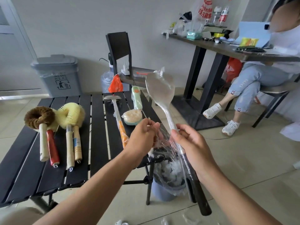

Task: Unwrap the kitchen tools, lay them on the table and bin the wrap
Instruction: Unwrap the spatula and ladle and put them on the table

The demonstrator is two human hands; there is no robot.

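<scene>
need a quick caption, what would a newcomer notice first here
The big silver metal spoon sheathed in clear plastic wrap stands up at centre, its handle gripped by the right hand while the left hand pinches loose film. Left of it, round brown and yellow bristle brushes lie on the black slatted table.

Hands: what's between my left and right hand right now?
In the head view, clear wrap stretches between the left hand, which pinches it, and the right hand, which grips the wrapped spoon.
</scene>
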